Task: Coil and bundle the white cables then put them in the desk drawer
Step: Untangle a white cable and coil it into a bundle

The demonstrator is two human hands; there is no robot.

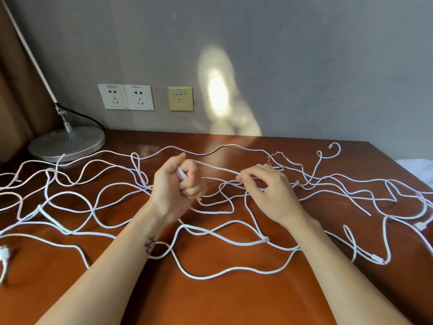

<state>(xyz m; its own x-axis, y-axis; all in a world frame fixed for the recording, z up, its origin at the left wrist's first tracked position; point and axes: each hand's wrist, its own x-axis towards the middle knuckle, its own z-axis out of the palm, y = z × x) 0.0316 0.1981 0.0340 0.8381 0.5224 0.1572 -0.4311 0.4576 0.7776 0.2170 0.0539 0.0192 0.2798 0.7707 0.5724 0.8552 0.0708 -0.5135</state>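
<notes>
Grey wall (304,55) rose behind a reddish-brown desk (222,301), where white cables (93,207) sprawled in one tangle across nearly its whole top, crossing too much for you to count them. One round silver lamp base (66,143) stood at the far left corner. Your left hand (178,186) was curled into a fist around several gathered strands. Your right hand (269,193) pinched a single strand between thumb and fingertips, and that strand ran straight between both hands. Two white sockets (126,97) and one beige data plate (180,98) sat on the wall; its blue label was too small to read.
</notes>
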